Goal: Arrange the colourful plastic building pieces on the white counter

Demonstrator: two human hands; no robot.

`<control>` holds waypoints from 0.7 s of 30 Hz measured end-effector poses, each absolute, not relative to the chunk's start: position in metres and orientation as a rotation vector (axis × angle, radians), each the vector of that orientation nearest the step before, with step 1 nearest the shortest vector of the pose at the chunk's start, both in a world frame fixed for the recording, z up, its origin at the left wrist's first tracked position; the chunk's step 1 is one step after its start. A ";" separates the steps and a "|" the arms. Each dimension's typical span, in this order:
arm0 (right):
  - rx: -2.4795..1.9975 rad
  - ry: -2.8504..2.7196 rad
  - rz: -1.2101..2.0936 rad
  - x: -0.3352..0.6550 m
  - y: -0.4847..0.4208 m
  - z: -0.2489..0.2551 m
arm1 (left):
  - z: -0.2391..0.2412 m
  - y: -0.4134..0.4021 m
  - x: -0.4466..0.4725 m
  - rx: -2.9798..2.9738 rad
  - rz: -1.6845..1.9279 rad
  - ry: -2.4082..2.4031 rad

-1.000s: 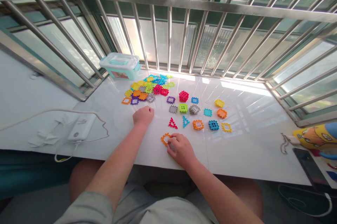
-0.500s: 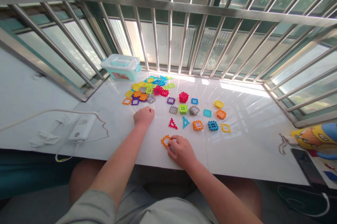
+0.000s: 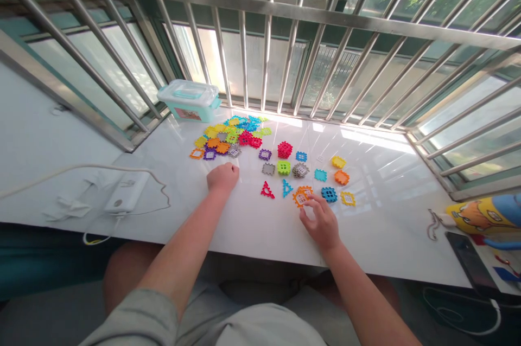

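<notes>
Moved right since a second ago: right hand (image 3: 321, 221) plus its orange tile, now fingers loosely curled, pinching orange tile (image 3: 303, 196) between red triangle (image 3: 267, 190) and blue tile (image 3: 329, 193). Left hand (image 3: 222, 177) fisted on white counter (image 3: 386, 226), holding nothing visible. Could easily nudge neighbouring tiles out of line, so tightly packed.

A home, by the look of it: a bay window fitted with steel security bars (image 3: 264, 37) and frosted panes, trees showing green beyond them. The glossy white stone sill serves as a bench (image 3: 386, 226), strewn with bright plastic toy building tiles (image 3: 228, 137) beside a small lidded storage box (image 3: 189, 99). A white power bank (image 3: 126, 192) with its cable and a dark phone (image 3: 472, 264) lie on it too.
</notes>
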State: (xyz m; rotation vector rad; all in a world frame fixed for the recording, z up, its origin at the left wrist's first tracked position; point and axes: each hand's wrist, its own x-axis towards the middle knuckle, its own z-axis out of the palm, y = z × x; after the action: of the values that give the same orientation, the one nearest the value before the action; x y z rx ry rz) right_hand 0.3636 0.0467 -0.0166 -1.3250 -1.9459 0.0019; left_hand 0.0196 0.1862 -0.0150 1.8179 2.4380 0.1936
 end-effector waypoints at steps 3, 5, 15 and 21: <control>-1.379 -1.899 0.013 0.367 0.050 -0.020 | -0.014 0.186 0.019 1.817 0.196 2.434; -1.384 -1.954 0.038 0.364 0.051 -0.022 | -0.014 0.186 0.019 1.815 0.190 2.432; -1.448 -1.948 0.068 0.363 0.053 -0.025 | -0.014 0.186 0.020 1.816 0.168 2.454; -1.487 -1.935 0.057 0.363 0.054 -0.027 | -0.014 0.185 0.020 1.825 0.173 2.446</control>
State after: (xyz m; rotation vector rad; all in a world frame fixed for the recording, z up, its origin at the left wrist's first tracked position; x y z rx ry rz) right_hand 0.3630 0.0543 -0.0267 -1.4865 -1.9347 0.0573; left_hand 0.0200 0.1853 -0.0144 1.8253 2.4458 0.1729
